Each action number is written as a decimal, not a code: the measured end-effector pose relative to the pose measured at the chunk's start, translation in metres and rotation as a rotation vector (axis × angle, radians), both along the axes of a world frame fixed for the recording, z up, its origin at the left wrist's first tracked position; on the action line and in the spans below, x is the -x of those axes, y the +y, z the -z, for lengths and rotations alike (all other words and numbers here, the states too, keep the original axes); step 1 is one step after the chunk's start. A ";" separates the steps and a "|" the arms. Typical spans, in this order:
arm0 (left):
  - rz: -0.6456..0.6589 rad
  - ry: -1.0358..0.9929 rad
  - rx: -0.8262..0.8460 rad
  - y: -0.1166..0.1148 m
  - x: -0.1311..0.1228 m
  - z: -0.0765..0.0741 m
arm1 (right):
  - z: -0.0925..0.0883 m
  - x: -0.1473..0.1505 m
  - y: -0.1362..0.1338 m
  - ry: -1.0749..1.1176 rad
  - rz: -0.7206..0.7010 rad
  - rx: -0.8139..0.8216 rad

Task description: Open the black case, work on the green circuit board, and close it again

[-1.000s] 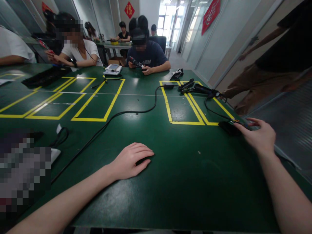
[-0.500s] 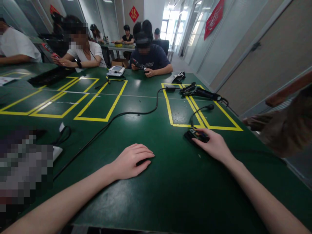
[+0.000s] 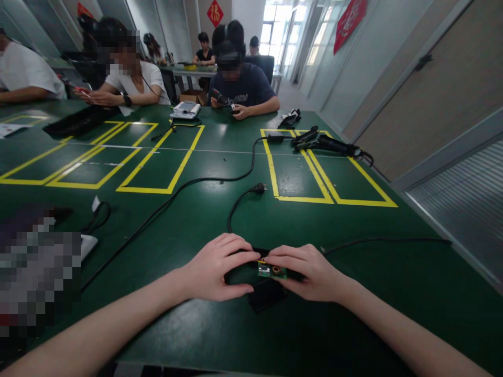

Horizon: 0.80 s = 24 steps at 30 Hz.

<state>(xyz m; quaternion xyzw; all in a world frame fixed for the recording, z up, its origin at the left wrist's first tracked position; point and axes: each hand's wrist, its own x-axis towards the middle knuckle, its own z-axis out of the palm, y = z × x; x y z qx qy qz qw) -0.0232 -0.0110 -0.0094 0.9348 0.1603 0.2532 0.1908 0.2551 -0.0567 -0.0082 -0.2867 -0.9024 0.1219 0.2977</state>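
Note:
A green circuit board (image 3: 265, 270) with a copper coil and small yellow and silver parts is between my two hands over the table. My right hand (image 3: 308, 272) grips it by its right side, fingers on the far edge and thumb on the near one. My left hand (image 3: 222, 267) is curved at its left with thumb and fingers apart; the fingertips reach the board's far left corner. Beneath and in front of the board lies a black plastic casing piece (image 3: 268, 294). A short black cord with a plug (image 3: 258, 188) runs out behind my left fingers.
A long black cable (image 3: 196, 180) crosses the green table (image 3: 176, 335) to a black power brick (image 3: 275, 137). Black tools or straps (image 3: 330, 145) lie over yellow tape frames at the right. A second cable (image 3: 385, 240) extends rightward. Several people sit beyond, one (image 3: 245, 89) opposite me.
My right hand has brought the board, casing and plug cord leftward and nearer, up to my left hand. The left hand has opened wider beside the board.

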 end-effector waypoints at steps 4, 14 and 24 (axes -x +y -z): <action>-0.019 0.033 0.030 0.001 -0.001 0.001 | -0.003 0.003 -0.003 0.056 -0.021 0.064; -0.103 0.129 0.063 0.002 0.001 0.000 | 0.000 0.001 -0.002 -0.011 -0.016 0.077; -0.180 0.156 0.031 0.014 0.011 -0.001 | 0.000 -0.016 0.010 -0.049 0.084 0.088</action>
